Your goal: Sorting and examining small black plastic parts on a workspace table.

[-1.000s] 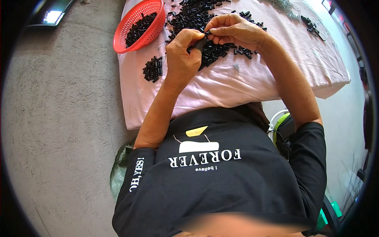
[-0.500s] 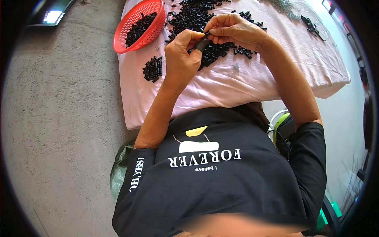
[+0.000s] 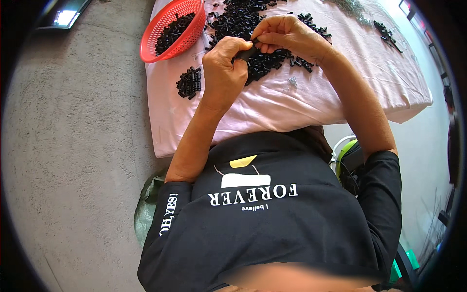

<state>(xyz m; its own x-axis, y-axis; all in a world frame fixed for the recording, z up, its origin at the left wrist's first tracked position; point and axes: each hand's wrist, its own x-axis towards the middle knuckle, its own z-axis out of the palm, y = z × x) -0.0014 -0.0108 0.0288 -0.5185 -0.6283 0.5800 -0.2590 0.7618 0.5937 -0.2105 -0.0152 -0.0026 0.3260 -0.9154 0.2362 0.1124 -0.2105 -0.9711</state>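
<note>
Over a heap of small black tubular parts [image 3: 265, 67] on a pink cloth, my two hands meet fingertip to fingertip. My left hand [image 3: 224, 64] is closed, its thumb and index finger pinching a small black part [image 3: 254, 43]. A dark covering seems to wrap one of its fingers, though it blends into the heap behind. From the other side my right hand [image 3: 294, 38] is closed in a pinch at the same part. Whatever else sits between its fingertips is too small to make out. Left of my hands lies a small separate group of black parts [image 3: 188, 82].
A red perforated basket [image 3: 197, 40] holding more black parts tilts at the cloth's left edge. Tiny clear pieces [image 3: 292, 83] lie near the right forearm, with a larger clear pile [image 3: 354, 9] at the far right. Several black pieces [image 3: 386, 36] lie beside it.
Both hands stay in nearly the same place, still pinching together. The left hand's fingers have shifted slightly around the small black part.
</note>
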